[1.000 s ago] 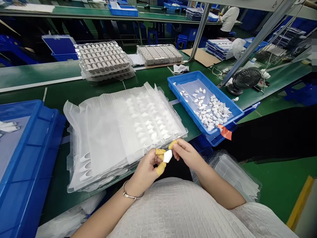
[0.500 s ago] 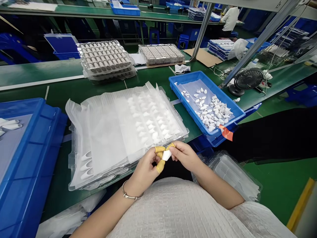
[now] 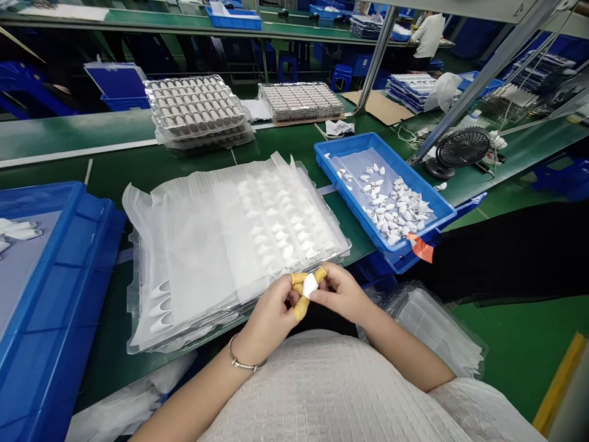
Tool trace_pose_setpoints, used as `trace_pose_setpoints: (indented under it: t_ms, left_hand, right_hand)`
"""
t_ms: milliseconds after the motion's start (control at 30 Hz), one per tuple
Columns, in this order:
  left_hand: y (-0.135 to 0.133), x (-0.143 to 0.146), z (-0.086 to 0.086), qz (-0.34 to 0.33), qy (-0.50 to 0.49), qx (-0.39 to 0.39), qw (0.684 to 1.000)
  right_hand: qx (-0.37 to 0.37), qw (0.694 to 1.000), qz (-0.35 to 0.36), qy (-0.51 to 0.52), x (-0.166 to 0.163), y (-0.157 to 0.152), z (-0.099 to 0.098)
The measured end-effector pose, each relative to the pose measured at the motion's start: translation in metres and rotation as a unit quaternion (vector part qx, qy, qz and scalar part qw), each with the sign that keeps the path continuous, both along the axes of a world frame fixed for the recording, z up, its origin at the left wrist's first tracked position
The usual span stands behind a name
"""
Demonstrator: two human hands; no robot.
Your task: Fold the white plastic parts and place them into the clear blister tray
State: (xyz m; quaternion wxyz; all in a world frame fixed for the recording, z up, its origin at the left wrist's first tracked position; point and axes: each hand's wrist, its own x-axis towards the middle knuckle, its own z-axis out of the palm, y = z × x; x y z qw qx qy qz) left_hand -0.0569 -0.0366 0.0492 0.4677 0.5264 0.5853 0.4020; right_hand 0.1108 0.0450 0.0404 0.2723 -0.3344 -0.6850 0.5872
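Note:
A small white pointed plastic piece [image 3: 310, 285] is pinched between my two hands, just off the near edge of the tray stack. My left hand [image 3: 280, 307], with yellow finger cots, grips it from the left. From the right, my right hand [image 3: 343, 293] closes its thumb and a yellow-covered finger on the same piece. Beyond the hands lies a stack of clear trays [image 3: 322, 215] under translucent sheets [image 3: 197, 239]; rows of white pieces show through. A blue bin [image 3: 329, 169] to the right holds many similar loose white pieces [image 3: 405, 205].
Blue crates [image 3: 87, 264] stand at the left, with white tubular parts [image 3: 21, 230] inside. Trays of grey-brown parts [image 3: 197, 107] and another tray stack [image 3: 301, 101] sit farther back. A black fan [image 3: 462, 147] and slanted metal post [image 3: 483, 80] are at the right. A person [image 3: 427, 37] works far off.
The white piece has been turned slightly between my fingers. My right thumb has shifted lower on it. The trays and bins are as before.

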Motion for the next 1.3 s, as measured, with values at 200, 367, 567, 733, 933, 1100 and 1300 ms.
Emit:
trace_pose_setpoints:
  t_ms: [200,367,567,733,933,1100,1300]
  left_hand:
    - [-0.004,0.000,0.001,-0.013,0.096,0.051,0.994]
    - [-0.005,-0.001,0.001,-0.027,0.046,0.023,0.998]
    - [-0.003,-0.001,0.002,-0.038,0.085,0.027,0.995]
    - [-0.004,0.000,-0.001,-0.021,0.088,0.025,0.996]
    - [0.000,-0.001,-0.002,-0.018,-0.197,-0.068,0.978]
    - [0.003,0.000,-0.002,-0.005,-0.309,-0.091,0.947]
    - [0.002,0.002,-0.005,0.015,-0.243,-0.053,0.968]
  right_hand:
    - [0.004,0.999,-0.009,-0.048,-0.010,-0.003,0.010]
    - [-0.128,0.990,-0.060,0.016,-0.008,0.005,0.001]
    - [-0.146,0.988,-0.034,0.032,-0.002,0.004,0.005]
    - [-0.080,0.997,0.019,0.004,-0.001,0.001,0.007]
    - [-0.144,0.987,0.016,0.076,-0.002,0.001,-0.002]
    - [-0.102,0.987,0.029,0.119,0.002,0.002,-0.009]
    - [-0.079,0.991,0.041,0.102,0.006,0.004,-0.008]
